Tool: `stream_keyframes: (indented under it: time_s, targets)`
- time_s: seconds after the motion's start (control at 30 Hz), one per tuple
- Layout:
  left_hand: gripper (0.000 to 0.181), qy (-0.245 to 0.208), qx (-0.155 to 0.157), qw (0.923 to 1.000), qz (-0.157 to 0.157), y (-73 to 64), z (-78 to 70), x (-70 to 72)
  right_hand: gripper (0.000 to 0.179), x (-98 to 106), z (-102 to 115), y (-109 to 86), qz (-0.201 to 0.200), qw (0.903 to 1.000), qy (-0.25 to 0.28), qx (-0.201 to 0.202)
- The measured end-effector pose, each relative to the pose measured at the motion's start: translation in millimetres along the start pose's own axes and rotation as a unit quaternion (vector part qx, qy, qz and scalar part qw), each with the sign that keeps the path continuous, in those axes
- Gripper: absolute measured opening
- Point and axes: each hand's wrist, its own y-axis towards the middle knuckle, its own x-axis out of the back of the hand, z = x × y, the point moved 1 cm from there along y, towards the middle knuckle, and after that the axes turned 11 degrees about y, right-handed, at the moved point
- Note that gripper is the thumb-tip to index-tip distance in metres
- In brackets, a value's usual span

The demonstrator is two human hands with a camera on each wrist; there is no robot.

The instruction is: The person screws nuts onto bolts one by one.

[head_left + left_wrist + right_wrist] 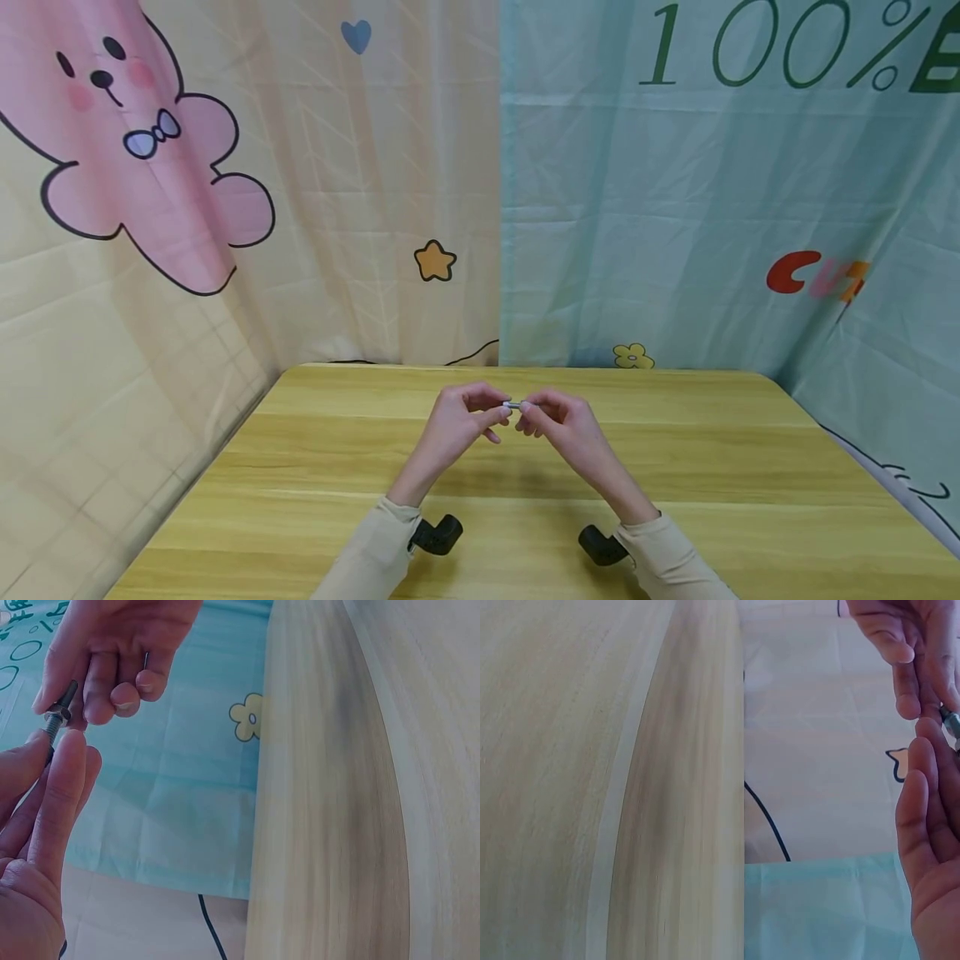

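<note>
A small metal bolt (513, 405) with a threaded shank is held between both hands, above the table. In the left wrist view a nut (58, 713) sits on the bolt, and a dark end sticks out past it. My left hand (467, 417) pinches one end of the shank between thumb and fingers. Opposite it, my right hand (558, 418) pinches the other end, by the nut. Its remaining fingers are loosely bent. The right wrist view catches only part of the bolt (951, 724) at its right edge; fingers cover the rest.
Below the hands lies a wooden table (300, 467). Printed curtains (360, 183) hang behind it and along both sides. A dark wrist mount (438, 535) shows at the left sleeve, and another mount (602, 546) at the right sleeve.
</note>
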Motion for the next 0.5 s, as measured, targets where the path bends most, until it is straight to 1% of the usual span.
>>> stream_keyframes:
  time_s: [0.13, 0.23, 0.33, 0.43, 0.5]
  targets:
    - [0.011, 0.002, -0.004, 1.0, 0.001, -0.7, 0.7, -0.5, 0.028, -0.7, -3.0, -0.7, -0.007, 0.9999, 0.003, -0.015]
    - [0.011, 0.003, -0.004, 1.0, 0.0, -1.3, 1.1, -0.9, 0.027, -1.1, -4.4, -1.0, -0.01, 0.9998, -0.003, -0.015]
    - [0.01, 0.001, -0.003, 1.0, -0.002, -1.1, 1.1, -1.0, 0.024, -1.1, -3.6, -0.6, -0.012, 0.9998, -0.011, 0.008]
    - [0.01, -0.003, -0.001, 1.0, -0.006, -0.4, 0.7, -0.8, 0.025, -0.9, -2.7, 0.7, -0.007, 0.9993, -0.009, 0.036]
    - [0.01, -0.005, -0.001, 1.0, -0.007, 0.0, 0.3, -0.7, 0.024, -0.7, -2.7, 1.3, -0.003, 0.9988, -0.007, 0.048]
